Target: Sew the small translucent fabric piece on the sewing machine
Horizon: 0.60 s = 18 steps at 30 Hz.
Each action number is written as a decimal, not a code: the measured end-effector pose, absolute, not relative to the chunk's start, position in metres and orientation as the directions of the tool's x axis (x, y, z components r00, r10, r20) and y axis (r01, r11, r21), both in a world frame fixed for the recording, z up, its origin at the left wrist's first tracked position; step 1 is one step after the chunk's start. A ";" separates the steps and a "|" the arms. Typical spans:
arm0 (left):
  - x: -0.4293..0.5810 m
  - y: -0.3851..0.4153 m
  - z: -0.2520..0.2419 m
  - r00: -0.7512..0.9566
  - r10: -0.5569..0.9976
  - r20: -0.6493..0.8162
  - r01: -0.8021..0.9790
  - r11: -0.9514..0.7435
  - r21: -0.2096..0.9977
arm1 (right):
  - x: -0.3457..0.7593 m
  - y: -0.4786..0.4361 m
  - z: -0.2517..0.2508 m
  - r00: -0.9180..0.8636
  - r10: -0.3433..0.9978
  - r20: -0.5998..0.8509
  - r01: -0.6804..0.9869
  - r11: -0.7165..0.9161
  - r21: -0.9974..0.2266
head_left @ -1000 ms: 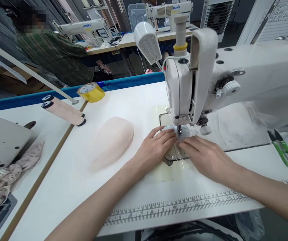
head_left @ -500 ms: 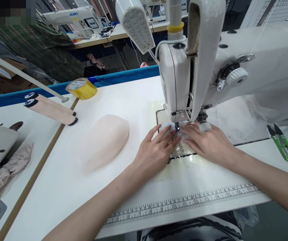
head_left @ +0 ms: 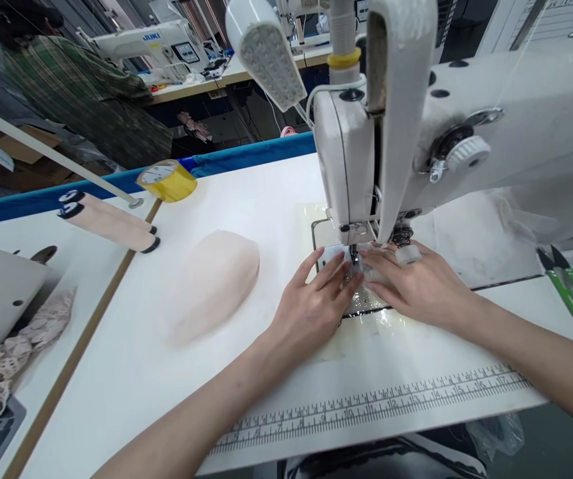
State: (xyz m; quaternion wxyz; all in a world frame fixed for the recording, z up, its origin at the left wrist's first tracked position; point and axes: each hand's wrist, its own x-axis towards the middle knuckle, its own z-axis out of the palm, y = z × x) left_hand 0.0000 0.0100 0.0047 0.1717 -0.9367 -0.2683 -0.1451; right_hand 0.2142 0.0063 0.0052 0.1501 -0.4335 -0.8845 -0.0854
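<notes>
My left hand (head_left: 314, 298) lies with its fingers apart on the plate of a white sewing machine (head_left: 349, 166), just left of the presser foot (head_left: 353, 254). From the other side my right hand (head_left: 419, 283) reaches in, fingers stretched out flat and their tips close to the foot. A small sheer, whitish piece of material (head_left: 361, 267) shows between the fingertips; most of it is hidden under them. Left of my hands rests a pale pink moulded cup (head_left: 221, 283).
Thread cones (head_left: 110, 223) and a yellow tape roll (head_left: 171, 183) stand at the left. Green thread snips (head_left: 570, 286) lie at the right. A printed ruler (head_left: 366, 409) runs along the front edge. Lace (head_left: 22, 359) is heaped at far left; a person in a checked shirt (head_left: 77, 86) is behind.
The view has shifted slightly, bringing more of the person behind into sight. Both hands keep nearly the same place beside the presser foot, with the left fingers slightly moved.
</notes>
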 end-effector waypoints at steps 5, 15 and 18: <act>0.000 0.010 0.004 0.806 0.456 0.376 0.559 -0.795 -0.233 | 0.214 0.004 0.005 -0.578 0.727 0.371 0.787 0.616 0.017; 0.006 0.011 0.003 0.711 0.520 0.474 0.629 -0.772 -0.095 | 0.209 -0.007 0.002 -0.568 0.675 0.470 0.747 0.663 -0.049; 0.009 0.015 0.003 0.667 0.582 0.466 0.659 -0.752 -0.003 | 0.205 -0.004 0.000 -0.539 0.658 0.527 0.750 0.659 -0.055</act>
